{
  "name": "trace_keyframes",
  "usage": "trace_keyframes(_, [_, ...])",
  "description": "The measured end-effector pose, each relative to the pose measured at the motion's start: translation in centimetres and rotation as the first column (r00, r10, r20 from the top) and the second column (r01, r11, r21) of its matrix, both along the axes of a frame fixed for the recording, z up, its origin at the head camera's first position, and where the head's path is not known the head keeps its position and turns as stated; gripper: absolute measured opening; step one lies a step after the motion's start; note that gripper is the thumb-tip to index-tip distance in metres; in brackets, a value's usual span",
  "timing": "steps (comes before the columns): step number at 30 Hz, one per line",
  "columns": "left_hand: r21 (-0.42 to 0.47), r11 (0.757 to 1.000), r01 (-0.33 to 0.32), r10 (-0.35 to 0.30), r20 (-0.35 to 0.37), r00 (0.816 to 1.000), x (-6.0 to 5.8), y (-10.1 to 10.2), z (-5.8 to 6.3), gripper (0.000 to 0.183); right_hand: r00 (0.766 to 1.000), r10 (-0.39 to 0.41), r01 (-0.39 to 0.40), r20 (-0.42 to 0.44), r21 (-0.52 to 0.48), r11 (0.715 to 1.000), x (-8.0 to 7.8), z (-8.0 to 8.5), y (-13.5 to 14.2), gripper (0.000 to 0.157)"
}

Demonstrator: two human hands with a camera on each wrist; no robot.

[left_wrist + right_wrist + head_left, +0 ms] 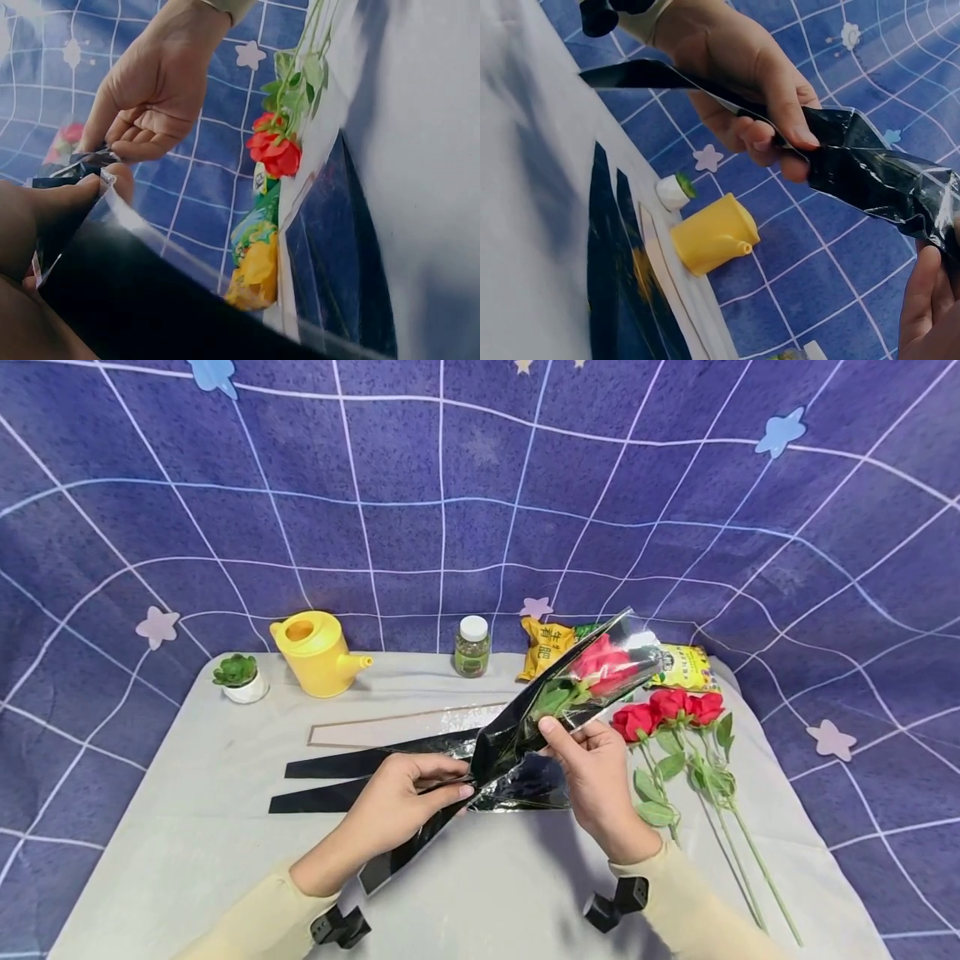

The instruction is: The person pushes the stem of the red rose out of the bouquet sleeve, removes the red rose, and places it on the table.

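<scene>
A red artificial rose [602, 664] with green leaves sits inside a black flower sleeve [497, 745] with a clear front, held tilted above the table. My left hand [401, 797] pinches the narrow lower part of the sleeve between thumb and fingers. Higher up, just below the bloom, my right hand [600, 777] grips the sleeve, its thumb on the front and its fingers behind. The right wrist view shows the left thumb [791, 112] pressing the black film where it gathers. The rose's stem is hidden in the sleeve.
Flat black sleeves [322, 768] and a pale, brown-edged one [390, 727] lie behind my hands. Several red roses [678, 706] with long stems lie at right. Along the back stand a succulent pot [246, 689], yellow watering can [315, 660], lidded jar [472, 652] and yellow packets [543, 647].
</scene>
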State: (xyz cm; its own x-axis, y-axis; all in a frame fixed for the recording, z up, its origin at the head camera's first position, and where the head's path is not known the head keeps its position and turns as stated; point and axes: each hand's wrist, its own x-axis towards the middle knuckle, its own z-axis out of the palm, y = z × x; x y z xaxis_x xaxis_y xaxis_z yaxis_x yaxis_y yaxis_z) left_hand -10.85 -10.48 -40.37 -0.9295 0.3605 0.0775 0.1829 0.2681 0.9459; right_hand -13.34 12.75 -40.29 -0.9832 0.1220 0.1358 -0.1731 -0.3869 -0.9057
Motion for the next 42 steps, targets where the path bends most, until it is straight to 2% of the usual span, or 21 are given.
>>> trace_keyframes(3, [0.019, 1.0, -0.009, 0.009, 0.023, 1.0, 0.0, 0.2, -0.2, 0.022, 0.999, 0.039, -0.039, -0.003, 0.006, 0.999, 0.3, -0.4, -0.3, 0.004])
trace_keyframes(6, [0.042, 0.999, -0.004, 0.003, 0.028, 1.0, 0.0, 0.3, -0.3, 0.022, 0.998, 0.055, -0.056, 0.021, 0.053, 0.997, 0.6, -0.8, -0.7, 0.002])
trace_keyframes(11, [0.059, 0.998, 0.033, -0.033, 0.011, 0.999, 0.0, 0.3, -0.1, 0.022, 0.998, 0.032, -0.04, 0.053, 0.143, 0.989, 0.9, -1.2, -1.0, 0.011])
trace_keyframes(15, [0.034, 0.998, 0.051, -0.051, -0.001, 0.999, -0.1, -0.2, 0.0, 0.025, 0.998, 0.026, -0.035, 0.057, 0.165, 0.986, 0.5, -0.8, -0.5, 0.015])
trace_keyframes(17, [-0.021, 0.999, 0.047, -0.048, -0.022, 0.999, -0.2, -0.6, 0.1, 0.03, 0.998, 0.032, -0.04, 0.054, 0.155, 0.987, 0.2, -0.4, 0.0, 0.015])
trace_keyframes(20, [-0.104, 0.994, 0.034, -0.04, -0.055, 0.998, -0.2, -1.3, 0.2, 0.038, 0.998, 0.042, -0.045, 0.048, 0.07, 0.997, -0.3, 0.4, 0.8, 0.011])
trace_keyframes(24, [-0.18, 0.983, 0.04, -0.061, -0.112, 0.992, -0.3, -2.0, 0.4, 0.022, 0.995, 0.082, -0.08, 0.056, -0.038, 0.996, -0.6, 1.0, 1.9, 0.008])
trace_keyframes(26, [-0.192, 0.979, 0.061, -0.087, -0.125, 0.988, -0.4, -2.2, 0.4, 0.018, 0.992, 0.106, -0.103, 0.067, -0.048, 0.994, -0.7, 1.0, 2.1, 0.008])
trace_keyframes(29, [-0.209, 0.974, 0.092, -0.12, -0.126, 0.985, -0.5, -2.2, 0.6, 0.016, 0.991, 0.113, -0.111, 0.078, -0.021, 0.994, -0.5, 0.8, 2.0, 0.008])
trace_keyframes(32, [-0.189, 0.975, 0.12, -0.143, -0.113, 0.983, -0.5, -2.0, 0.8, 0.029, 0.995, 0.069, -0.073, 0.071, 0.049, 0.996, -0.4, 0.6, 1.6, 0.01])
trace_keyframes(34, [-0.186, 0.975, 0.121, -0.145, -0.12, 0.982, -0.6, -1.8, 0.9, 0.031, 0.997, 0.047, -0.054, 0.068, 0.105, 0.993, -0.2, 0.5, 1.3, 0.011])
trace_keyframes(38, [-0.2, 0.975, 0.095, -0.127, -0.156, 0.98, -0.7, -1.4, 1.0, 0.013, 0.997, 0.067, -0.075, 0.048, 0.177, 0.981, 0.1, 0.6, 0.9, 0.01])
trace_keyframes(42, [-0.213, 0.974, 0.076, -0.113, -0.167, 0.979, -0.6, -1.4, 1.1, 0.01, 0.996, 0.087, -0.085, -0.007, 0.149, 0.985, 0.1, 1.1, 1.1, 0.009])
